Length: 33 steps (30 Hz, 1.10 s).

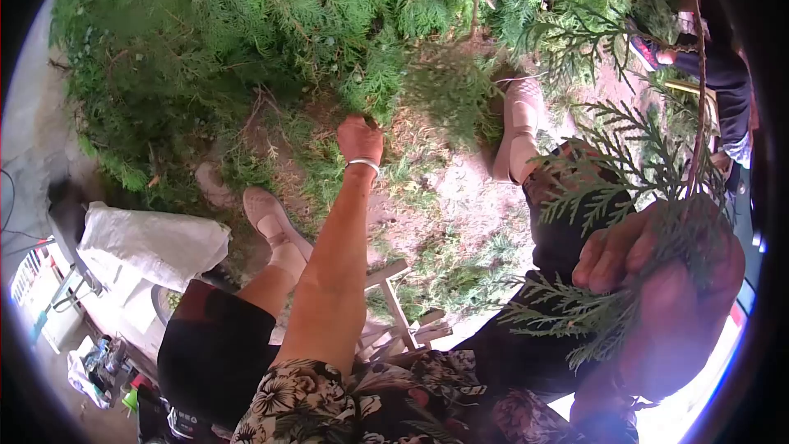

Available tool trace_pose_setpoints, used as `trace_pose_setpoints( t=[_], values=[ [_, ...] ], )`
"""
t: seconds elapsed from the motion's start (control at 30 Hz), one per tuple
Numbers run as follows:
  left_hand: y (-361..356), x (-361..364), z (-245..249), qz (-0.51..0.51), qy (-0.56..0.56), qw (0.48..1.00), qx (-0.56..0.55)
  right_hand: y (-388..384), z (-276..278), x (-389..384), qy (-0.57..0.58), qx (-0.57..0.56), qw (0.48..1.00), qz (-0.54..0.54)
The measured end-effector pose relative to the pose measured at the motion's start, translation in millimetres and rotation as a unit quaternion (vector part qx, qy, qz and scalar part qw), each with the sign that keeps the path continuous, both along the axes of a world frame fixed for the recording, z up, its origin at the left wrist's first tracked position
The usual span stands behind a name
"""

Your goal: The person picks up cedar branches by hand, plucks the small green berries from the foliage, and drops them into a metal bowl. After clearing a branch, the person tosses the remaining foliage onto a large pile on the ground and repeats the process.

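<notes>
My left hand [360, 140], with a pale bangle on its wrist, is stretched out over the ground. Its fingers are closed around the lower end of a green leafy sprig [370, 90] at the edge of the foliage pile. Close to the camera at the right, my right hand [657, 267] is closed on a long leafy branch [701, 82]. The branch's thin brown stem rises above this hand, and flat green fronds spread to the left of it. Glare blurs part of the hand.
Cut evergreen foliage [214, 41] is heaped across the top. Scattered clippings lie on the ground [460, 189] between my two shoes. A wooden stool [399, 312] stands below. A white sack [156, 238] and a wheel are at the left. Another person's dark-clothed leg [715, 74] shows at the upper right.
</notes>
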<state>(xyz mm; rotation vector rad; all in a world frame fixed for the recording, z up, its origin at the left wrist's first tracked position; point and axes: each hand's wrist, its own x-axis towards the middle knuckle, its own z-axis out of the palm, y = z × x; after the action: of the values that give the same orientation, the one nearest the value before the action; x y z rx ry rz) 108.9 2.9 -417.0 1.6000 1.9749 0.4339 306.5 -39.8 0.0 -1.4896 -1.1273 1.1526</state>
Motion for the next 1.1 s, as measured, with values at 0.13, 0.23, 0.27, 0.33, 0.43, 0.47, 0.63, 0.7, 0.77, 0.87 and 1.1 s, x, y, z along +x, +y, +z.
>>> trace_pose_setpoints(
  t=[0.13,0.23,0.27,0.33,0.43,0.47,0.63,0.7,0.77,0.87,1.1],
  values=[
    [-6,-35,52,0.071,-0.328,0.934,-0.124,-1,3,-8,-0.034,0.017,0.999,-0.017],
    [-36,-88,76,0.194,-0.744,0.600,-0.222,0,4,-12,-0.050,0.030,0.998,-0.029],
    [-42,-98,86,0.195,-0.742,0.601,-0.223,-1,4,-12,-0.055,0.031,0.997,-0.033],
    [-50,-112,105,0.272,-0.740,0.579,-0.210,-3,3,-13,-0.052,0.032,0.997,-0.038],
    [-46,-117,104,0.251,-0.711,0.629,-0.190,-3,4,-14,-0.052,0.036,0.997,-0.045],
    [-39,-116,102,0.217,-0.680,0.673,-0.193,-3,4,-14,-0.051,0.034,0.997,-0.047],
    [-57,-94,41,-0.006,-0.153,0.986,-0.065,-1,6,-13,-0.041,0.028,0.997,-0.052],
    [-99,-74,53,-0.203,-0.004,0.974,-0.104,0,7,-13,-0.035,0.030,0.998,-0.046],
    [-163,-60,38,-0.272,0.035,0.948,-0.163,-1,7,-13,-0.018,0.037,0.998,-0.045],
    [-196,-48,59,-0.368,0.046,0.898,-0.236,-2,15,-15,-0.004,-0.006,0.997,-0.075],
    [-80,-108,107,-0.219,0.020,0.975,-0.003,13,42,-9,-0.146,-0.112,0.982,-0.034]
  ],
)
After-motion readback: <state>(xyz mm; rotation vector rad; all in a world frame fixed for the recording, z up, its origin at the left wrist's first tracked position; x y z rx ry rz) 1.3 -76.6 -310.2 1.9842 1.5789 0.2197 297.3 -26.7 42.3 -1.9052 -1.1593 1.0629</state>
